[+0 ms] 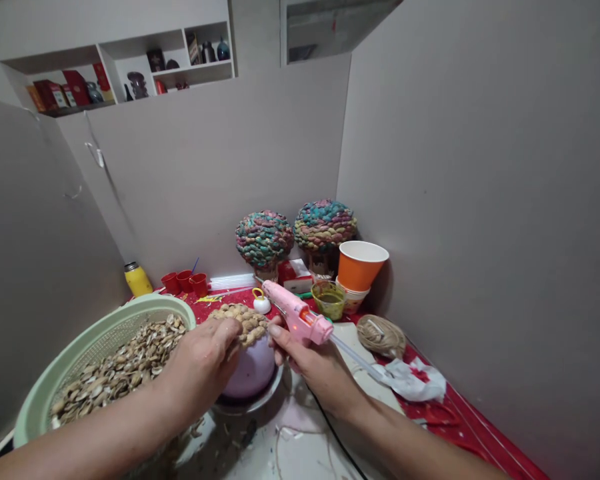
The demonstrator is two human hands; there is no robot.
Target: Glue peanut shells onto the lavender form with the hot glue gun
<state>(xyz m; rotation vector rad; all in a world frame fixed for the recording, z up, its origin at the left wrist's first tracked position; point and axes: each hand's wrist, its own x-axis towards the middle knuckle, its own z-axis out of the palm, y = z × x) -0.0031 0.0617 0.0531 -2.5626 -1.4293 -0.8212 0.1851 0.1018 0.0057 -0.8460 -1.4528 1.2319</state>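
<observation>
The left hand (203, 363) presses fingertips onto the shell-covered pale purple ball (250, 363) to steady it, while the right hand (310, 360), just beside, grips the pink plastic glue gun (295, 313), nozzle angled away.

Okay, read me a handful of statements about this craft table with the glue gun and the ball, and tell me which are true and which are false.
1. The right hand holds a pink glue gun. True.
2. The left hand rests on an orange paper cup. False: it presses on the shell-covered ball; the orange cup stands apart.
3. The green basket holds nut shells. True.
4. The basket sits at the person's right. False: it sits at the left.
5. Two multicoloured dome-shaped pieces stand by the back wall. True.
</observation>
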